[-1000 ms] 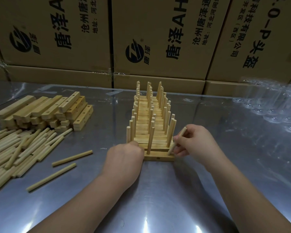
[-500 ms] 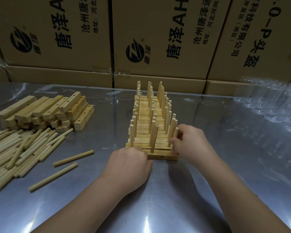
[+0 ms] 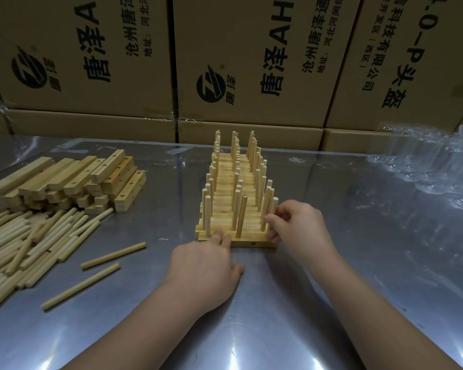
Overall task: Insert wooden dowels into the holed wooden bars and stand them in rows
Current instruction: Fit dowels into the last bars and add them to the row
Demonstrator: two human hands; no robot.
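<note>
Metal table (image 3: 332,284), boxes (image 3: 251,36) behind, left hand (image 3: 206,265) pressing bar (image 3: 251,243), right hand (image 3: 297,228) pinching dowel (image 3: 274,205)

A packing workshop — stacked printed cartons (image 3: 251,62) behind a steel worktable (image 3: 278,303).

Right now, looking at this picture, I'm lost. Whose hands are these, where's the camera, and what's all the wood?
No machine here: a person works bare-handed, and the one camera sits on their head, looking down. The left hand presses straight fingers on the nearest bar. The right hand pinches an upright peg at that bar's right end. Behind it stand finished bars in rows. On the metal table, to the left, lie loose pegs and a stack of holed bars. Cardboard boxes line the back.
</note>
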